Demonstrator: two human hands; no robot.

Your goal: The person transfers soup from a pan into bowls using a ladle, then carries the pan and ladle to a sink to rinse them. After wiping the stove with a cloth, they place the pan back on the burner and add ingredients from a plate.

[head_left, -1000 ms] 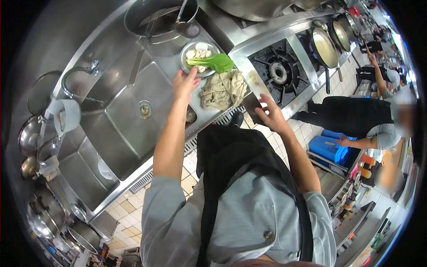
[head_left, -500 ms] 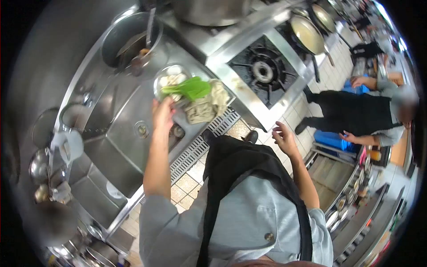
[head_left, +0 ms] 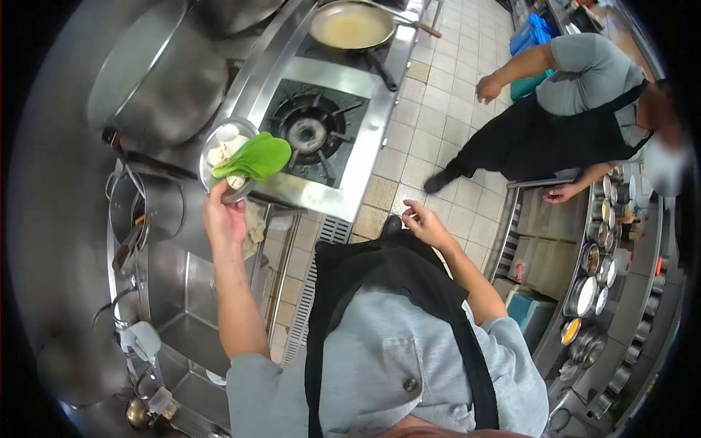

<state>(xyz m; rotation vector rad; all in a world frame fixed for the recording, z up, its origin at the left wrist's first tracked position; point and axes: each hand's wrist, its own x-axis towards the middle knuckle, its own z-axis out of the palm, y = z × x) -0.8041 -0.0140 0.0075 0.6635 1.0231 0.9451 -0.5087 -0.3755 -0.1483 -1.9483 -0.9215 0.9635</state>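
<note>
My left hand [head_left: 225, 219] grips the near rim of a round metal bowl [head_left: 207, 155]. Inside it lie a bright green leafy vegetable [head_left: 257, 157], whose leaf hangs over the right side, and several whitish rounded pieces [head_left: 223, 152], one of them smooth like an egg. The bowl is held up beside the gas burner [head_left: 307, 134], left of it. In front of my apron, my right hand [head_left: 427, 225] hangs in the air with loosely bent fingers apart and nothing in them.
A pan with pale liquid [head_left: 352, 31] sits on the stove beyond the burner. Large steel pots [head_left: 164, 87] stand at upper left, above the sink [head_left: 197, 292]. A crumpled cloth [head_left: 255, 226] lies by the sink edge. On the right, a co-worker [head_left: 577, 109] stands near food containers [head_left: 583, 296].
My left hand has lifted the bowl from beside the sink and carried it toward the stove. The view has turned with me. The co-worker has come closer to the stove.
</note>
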